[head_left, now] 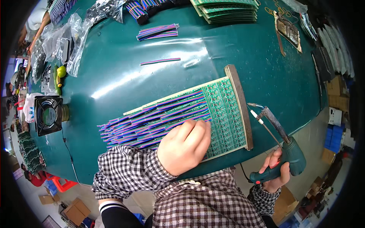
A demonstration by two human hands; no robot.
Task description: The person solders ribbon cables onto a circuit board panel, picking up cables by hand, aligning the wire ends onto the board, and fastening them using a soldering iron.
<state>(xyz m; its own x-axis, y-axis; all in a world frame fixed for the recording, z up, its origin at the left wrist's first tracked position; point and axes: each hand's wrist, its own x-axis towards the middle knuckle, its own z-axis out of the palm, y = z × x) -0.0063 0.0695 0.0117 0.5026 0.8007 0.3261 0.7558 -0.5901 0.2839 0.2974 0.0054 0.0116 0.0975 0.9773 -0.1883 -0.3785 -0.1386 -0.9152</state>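
A green circuit board panel (224, 114) lies tilted on the table, its right part bare of wires. Rows of blue, pink and black ribbon cables (152, 117) cover its left part and hang past its left end. My left hand (185, 146) rests over the lower rows, fingers pinched at the end of one cable; its fingertips are partly hidden. A dark green soldering gun (294, 155) with a metal barrel and a thin feed tube is in my right hand (275, 167), off the table's near right edge. Its tip points left, just right of the panel's brown end bar (239, 108), apart from the board.
One loose cable (160, 61) and a small cable bundle (157, 32) lie beyond the panel. Stacked green boards (228, 10) stand at the back. A black fan (48, 115) stands left, with clear plastic bags (57, 41) behind it. A worn metal tray (288, 32) lies far right.
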